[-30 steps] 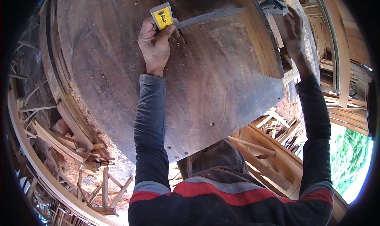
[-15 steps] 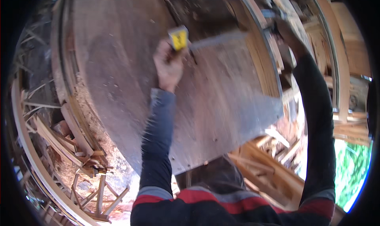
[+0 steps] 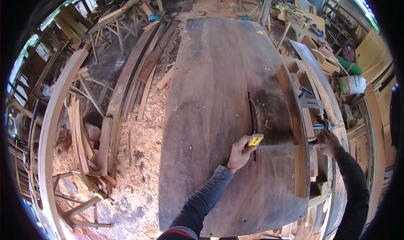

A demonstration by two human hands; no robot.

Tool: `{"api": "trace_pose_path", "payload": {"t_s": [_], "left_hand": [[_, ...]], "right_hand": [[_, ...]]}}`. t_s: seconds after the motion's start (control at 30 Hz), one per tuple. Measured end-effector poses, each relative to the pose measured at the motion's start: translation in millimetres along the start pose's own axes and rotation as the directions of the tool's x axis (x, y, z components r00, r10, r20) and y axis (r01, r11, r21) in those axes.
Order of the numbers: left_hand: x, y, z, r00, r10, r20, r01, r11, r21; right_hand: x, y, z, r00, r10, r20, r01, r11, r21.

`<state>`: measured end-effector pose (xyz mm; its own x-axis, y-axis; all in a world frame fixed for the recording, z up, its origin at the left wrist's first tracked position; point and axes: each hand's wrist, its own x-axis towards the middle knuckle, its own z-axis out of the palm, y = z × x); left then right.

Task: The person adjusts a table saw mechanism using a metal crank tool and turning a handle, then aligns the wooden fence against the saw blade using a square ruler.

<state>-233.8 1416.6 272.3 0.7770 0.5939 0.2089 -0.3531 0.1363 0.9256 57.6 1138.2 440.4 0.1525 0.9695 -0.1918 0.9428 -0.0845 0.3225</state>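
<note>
My left hand is closed around the thick stock of a try square, which bears a yellow label. The square's thin grey blade lies to the right across a broad brown wooden board, reaching toward a wooden strip set along the board's right side. Just below a dark recess in the board, the blade rests near a long black slit. Over the narrow ledge right of the strip, my right hand has curled fingers beside a metal tool; a small dark thing shows at its fingertips, unclear in kind.
A clamp-like tool lies farther up the ledge. Long planks and sawdust cover the floor on the left. Wooden trestles stand at the far left. A white and green sack sits at the right among stacked timber.
The view has swung up and steadied, showing more of the board and workshop. My left hand still grips the try square. My right hand remains at the ledge.
</note>
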Motion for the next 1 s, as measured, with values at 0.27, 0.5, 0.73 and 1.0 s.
{"api": "trace_pose_path", "payload": {"t_s": [0.27,0.5,0.73,1.0], "left_hand": [[5,-7,-5,0.999,0.048,0.012,-0.049,0.996,0.069],[4,2,-6,0.999,0.043,0.016,-0.045,0.989,0.141],[3,9,2,0.999,0.011,0.045,-0.012,0.999,0.036],[5,14,-8,0.998,-0.063,0.017,0.062,0.998,0.014]], "right_hand": [[41,-23,3,0.875,0.458,0.155,-0.479,0.867,0.136],[14,10,64,0.840,0.517,0.163,-0.540,0.826,0.161],[35,31,81,0.967,0.250,0.039,-0.147,0.432,0.890],[43,4,78,0.774,0.483,0.411,-0.309,-0.278,0.909]]}}
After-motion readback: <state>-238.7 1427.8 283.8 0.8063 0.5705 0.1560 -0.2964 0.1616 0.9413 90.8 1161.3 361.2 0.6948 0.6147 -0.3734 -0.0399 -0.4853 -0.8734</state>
